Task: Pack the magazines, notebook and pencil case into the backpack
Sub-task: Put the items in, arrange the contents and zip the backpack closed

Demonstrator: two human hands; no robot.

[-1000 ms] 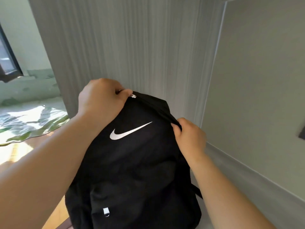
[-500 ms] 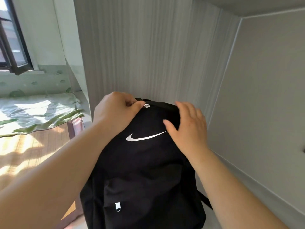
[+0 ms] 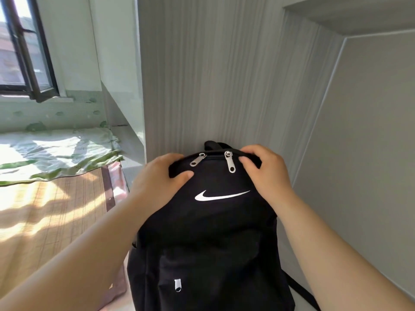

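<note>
My fingers [image 3: 247, 163] now curl over the backpack [image 3: 213, 232] top: the left hand [image 3: 157, 178] has let go of the zipper pull [image 3: 195, 159], and the right hand [image 3: 265, 171] grips again. The zipped black bag stands upright against the wall [image 3: 213, 75].

left hand [image 3: 157, 178]: fingers curled, thumb forward | right hand [image 3: 267, 171]: fingers curled, grip closed
</note>
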